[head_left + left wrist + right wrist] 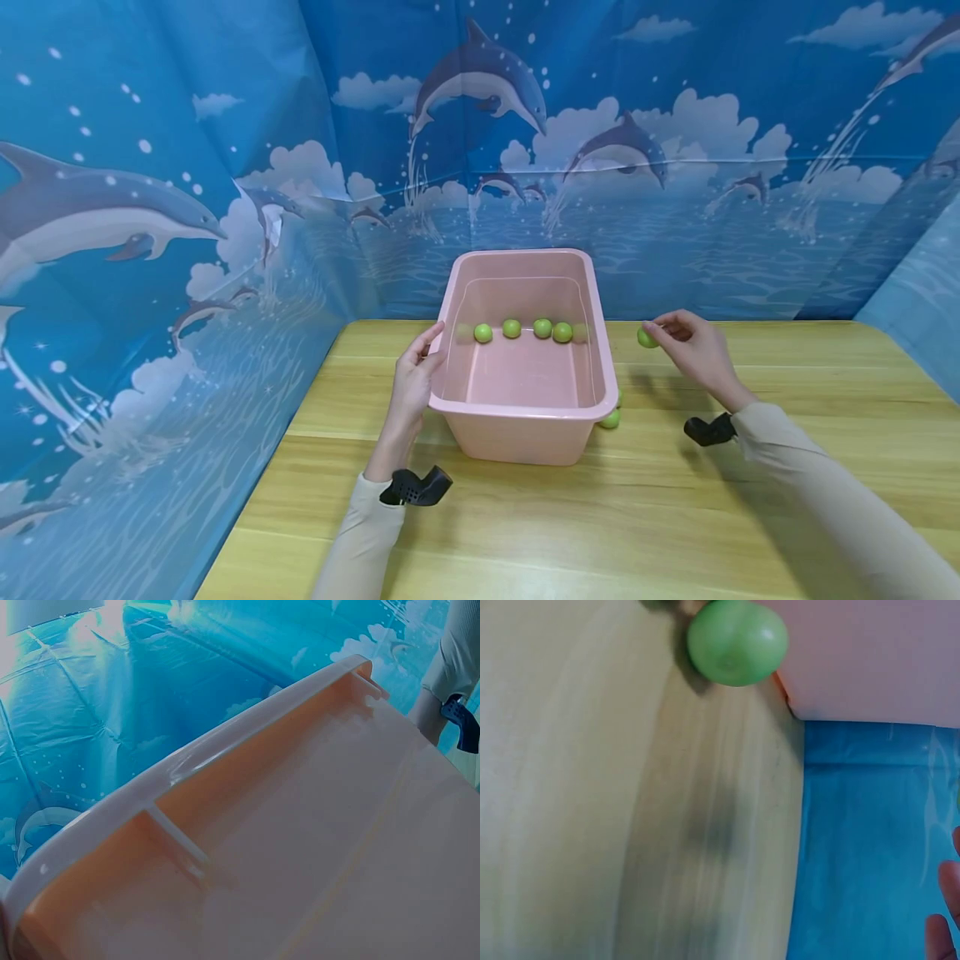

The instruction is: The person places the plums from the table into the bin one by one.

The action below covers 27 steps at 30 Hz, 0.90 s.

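Note:
A pink plastic bin (517, 412) stands on the table with several round green fruits inside, such as one green fruit (483, 333) toward its far end. My left hand (411, 379) holds the bin's left rim; the left wrist view shows the underside of that rim (187, 761), with the hand almost wholly out of frame. To the right of the bin, my right hand (693, 346) pinches a green fruit (647, 337) between thumb and fingertips, above the table. Only a few of its fingertips (951, 889) show at the right wrist view's edge.
Beside the bin's right wall lie more green fruits (610, 419), partly hidden by the rim; one green fruit (737, 641) shows large in the right wrist view. A blue dolphin-print curtain (675, 242) hangs behind the wooden table (525, 525). Each wrist wears a black camera.

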Tool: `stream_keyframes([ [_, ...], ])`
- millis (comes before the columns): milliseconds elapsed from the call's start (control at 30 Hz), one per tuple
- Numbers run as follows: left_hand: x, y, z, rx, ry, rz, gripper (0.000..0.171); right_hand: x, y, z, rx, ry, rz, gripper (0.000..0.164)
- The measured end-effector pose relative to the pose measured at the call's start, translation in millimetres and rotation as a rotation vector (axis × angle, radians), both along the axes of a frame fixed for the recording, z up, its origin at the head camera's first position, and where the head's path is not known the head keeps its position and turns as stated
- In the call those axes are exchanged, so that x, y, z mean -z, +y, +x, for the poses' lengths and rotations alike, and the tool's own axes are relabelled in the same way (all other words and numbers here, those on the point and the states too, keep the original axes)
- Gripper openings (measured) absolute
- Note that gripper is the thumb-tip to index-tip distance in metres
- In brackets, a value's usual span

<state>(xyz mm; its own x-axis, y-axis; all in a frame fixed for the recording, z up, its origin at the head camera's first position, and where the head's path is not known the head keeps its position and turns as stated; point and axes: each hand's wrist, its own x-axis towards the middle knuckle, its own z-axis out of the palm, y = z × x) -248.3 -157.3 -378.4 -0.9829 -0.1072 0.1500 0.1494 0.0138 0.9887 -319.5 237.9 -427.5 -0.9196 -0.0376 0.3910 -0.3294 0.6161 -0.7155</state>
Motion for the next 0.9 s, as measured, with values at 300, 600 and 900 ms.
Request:
stream_keyframes([
  [300, 0.9, -1, -1.1, 0.004, 0.005, 0.004, 0.043, -12.9, -2, -5.8, 0.024, 0.114, -0.012, 0.032],
  [600, 1.2, -1, -0.9, 0.006, 0.003, 0.012, 0.043, -30.6, -8, -12.0, 0.036, 0.229, -0.027, 0.027],
  [900, 1.8, -1, -2.0, 0.004, 0.009, 0.008, 0.043, -48.4, -17, -18.3, 0.025, 0.251, -0.03, 0.031],
])
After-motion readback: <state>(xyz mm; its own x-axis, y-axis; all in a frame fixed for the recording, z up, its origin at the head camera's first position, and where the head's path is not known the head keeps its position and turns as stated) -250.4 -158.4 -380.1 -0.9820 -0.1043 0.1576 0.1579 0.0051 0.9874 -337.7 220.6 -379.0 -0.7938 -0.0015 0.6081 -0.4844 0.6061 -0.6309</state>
